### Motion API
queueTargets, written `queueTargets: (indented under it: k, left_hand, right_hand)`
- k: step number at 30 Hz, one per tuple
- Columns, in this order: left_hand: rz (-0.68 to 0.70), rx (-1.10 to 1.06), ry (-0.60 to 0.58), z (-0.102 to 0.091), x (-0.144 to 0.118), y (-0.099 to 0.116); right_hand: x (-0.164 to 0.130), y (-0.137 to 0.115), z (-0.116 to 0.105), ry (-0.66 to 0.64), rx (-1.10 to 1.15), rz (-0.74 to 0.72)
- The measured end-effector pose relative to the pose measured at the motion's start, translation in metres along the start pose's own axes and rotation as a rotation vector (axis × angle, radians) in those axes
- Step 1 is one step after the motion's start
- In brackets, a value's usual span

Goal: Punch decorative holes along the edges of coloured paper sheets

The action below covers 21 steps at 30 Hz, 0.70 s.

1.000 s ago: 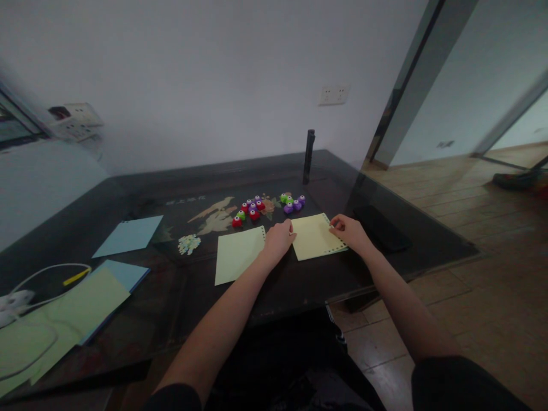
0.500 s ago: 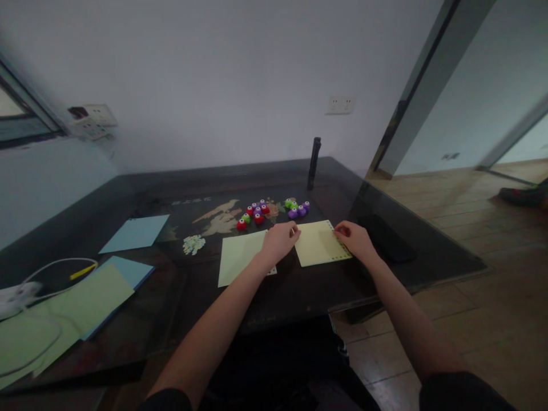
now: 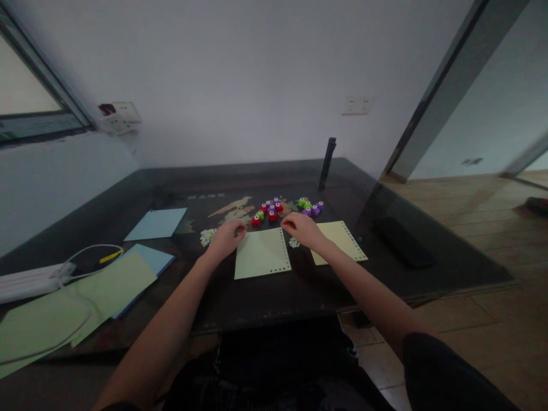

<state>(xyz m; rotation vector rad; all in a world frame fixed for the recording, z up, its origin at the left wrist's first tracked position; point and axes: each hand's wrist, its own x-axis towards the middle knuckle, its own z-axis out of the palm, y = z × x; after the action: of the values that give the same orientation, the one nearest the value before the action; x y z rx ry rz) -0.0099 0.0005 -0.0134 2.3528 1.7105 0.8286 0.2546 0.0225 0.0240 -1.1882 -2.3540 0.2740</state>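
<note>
A pale green sheet of paper [image 3: 262, 254] lies in front of me, with small holes along its right edge and part of its bottom edge. My left hand [image 3: 226, 237] has its fingers pinched at the sheet's upper left corner. At the upper right corner, my right hand [image 3: 302, 228] pinches the edge between thumb and fingers. Partly under my right forearm is a pale yellow sheet [image 3: 340, 240], also edged with holes. Little pale paper bits form a pile [image 3: 208, 236] beside my left hand and a smaller pile [image 3: 294, 242] below my right.
Several small red, green and purple craft punches [image 3: 273, 216] with white round tops stand beyond the sheets. A black upright object [image 3: 327, 164] stands behind them. At right lies a dark flat object [image 3: 405, 242]; at left, blue paper [image 3: 156, 224], green sheets [image 3: 92, 291] and a white power strip [image 3: 32, 282].
Both hands have moved left, from the yellow sheet to the green sheet's upper corners. The small pile of bits between the sheets has come into sight. The camera view has shifted left.
</note>
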Motion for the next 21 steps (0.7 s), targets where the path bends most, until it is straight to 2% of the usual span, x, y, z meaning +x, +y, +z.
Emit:
queueTargets:
  k: [3,6,16,21]
  left_hand:
    - [0.037,0.048,-0.067,0.004,0.0,0.001]
    - [0.038,0.109,-0.137,0.008,-0.002,0.003]
    - [0.033,0.201,-0.191,0.012,-0.004,0.003]
    - [0.04,0.205,-0.182,0.01,-0.003,0.004]
  right_hand:
    - [0.013,-0.002,0.022,-0.041,-0.096,-0.012]
    - [0.013,0.003,0.034,-0.081,-0.161,-0.043]
    - [0.008,0.005,0.039,-0.176,-0.233,-0.089]
    - [0.007,0.004,0.04,-0.162,-0.204,-0.1]
